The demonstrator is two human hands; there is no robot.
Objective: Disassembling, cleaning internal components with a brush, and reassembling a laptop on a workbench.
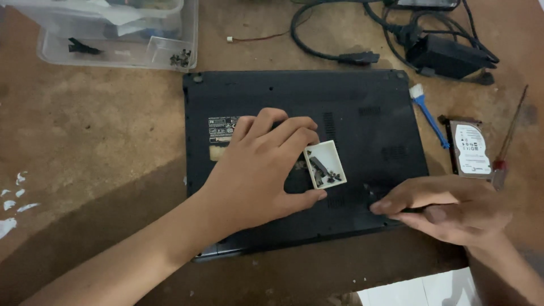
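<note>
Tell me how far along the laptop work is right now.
Done: the hard drive lies out beside the upturned laptop, and loose screws sit in the small white tray. In hand: the left hand grips that tray on the base; the right hand presses the near-right corner. Left: the bottom cover is on.

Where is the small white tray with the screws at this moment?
In the head view, the small white tray sits on the upturned black laptop, near its middle, at the fingertips of the left hand. The right hand is lower right, at the laptop's edge.
</note>
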